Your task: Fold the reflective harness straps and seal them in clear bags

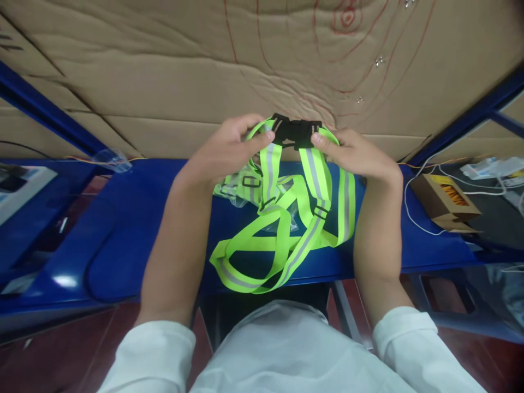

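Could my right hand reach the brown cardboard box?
Probably yes: the brown cardboard box lies to that side, with a thin white cable before it, but the right hand must first leave the black buckle.

Straps (313,170): fluorescent yellow-green, with a grey stripe running lengthwise along the middle where the striped face shows; other stretches appear plain yellow-green. Buckle (298,132): solid black. Strap slider (320,212): black. Table (123,218): deep blue. Frame posts (45,106): dark blue. Cardboard (164,71): brown, marked with red curved lines that form nested loops at the upper part. Small box (438,202): brown, its contents (452,194) yellow-orange. Cable (406,196) beside it: white. Shirt (262,349): pale, near-white, no pattern visible. Floor (98,349): dark red, with thin lines between tiles.
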A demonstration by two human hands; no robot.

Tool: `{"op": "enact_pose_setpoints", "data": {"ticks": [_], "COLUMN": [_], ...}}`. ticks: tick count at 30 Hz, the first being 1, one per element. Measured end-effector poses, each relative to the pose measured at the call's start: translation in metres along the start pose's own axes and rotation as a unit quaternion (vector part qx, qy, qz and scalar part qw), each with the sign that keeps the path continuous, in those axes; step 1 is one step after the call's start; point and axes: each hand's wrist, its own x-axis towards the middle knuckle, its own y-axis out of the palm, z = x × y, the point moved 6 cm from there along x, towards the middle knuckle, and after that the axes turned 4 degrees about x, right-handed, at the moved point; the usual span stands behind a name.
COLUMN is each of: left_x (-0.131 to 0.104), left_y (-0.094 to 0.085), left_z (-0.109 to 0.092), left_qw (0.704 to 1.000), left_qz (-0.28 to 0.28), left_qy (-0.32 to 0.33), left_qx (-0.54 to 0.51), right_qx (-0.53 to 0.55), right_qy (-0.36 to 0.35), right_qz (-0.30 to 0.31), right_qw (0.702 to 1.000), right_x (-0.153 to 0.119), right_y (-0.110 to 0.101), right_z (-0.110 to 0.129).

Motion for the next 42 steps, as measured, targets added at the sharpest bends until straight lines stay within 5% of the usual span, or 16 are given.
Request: {"op": "enact_pose_setpoints", "data": {"ticks": [6,11,20,25,33,42], "left_x": [-0.005,-0.012,-0.006,0.004,0.010,0.005], "left_y": [-0.010,0.002,0.006,0.016,0.025,0.010], "left_z": [-0.019,-0.033,-0.019,0.009,0.011,-0.001], "left_qw": [0.986,0.983,0.992,0.988,1.000,0.990], "left_qz": [-0.084,0.039,0.096,0.101,0.019,-0.013], "left_qy": [0.090,0.137,0.078,-0.013,0.006,-0.007], "left_qx": [0.111,0.115,-0.011,-0.114,-0.015,0.139], "right_qx": [0.006,0.020,0.015,-0.047,-0.184,-0.228], "right_qy": [-0.017,-0.038,-0.070,-0.083,-0.068,-0.070], "right_qz": [-0.055,-0.041,-0.015,0.009,0.036,-0.019], "right_qw": [0.998,0.998,0.997,0.995,0.980,0.971], "right_x": [0.008,0.006,0.005,0.006,0.013,0.018], "right_y": [-0.001,0.003,0.009,0.016,0.039,0.038], "right_z": [0.009,0.025,0.043,0.036,0.011,0.000]}}
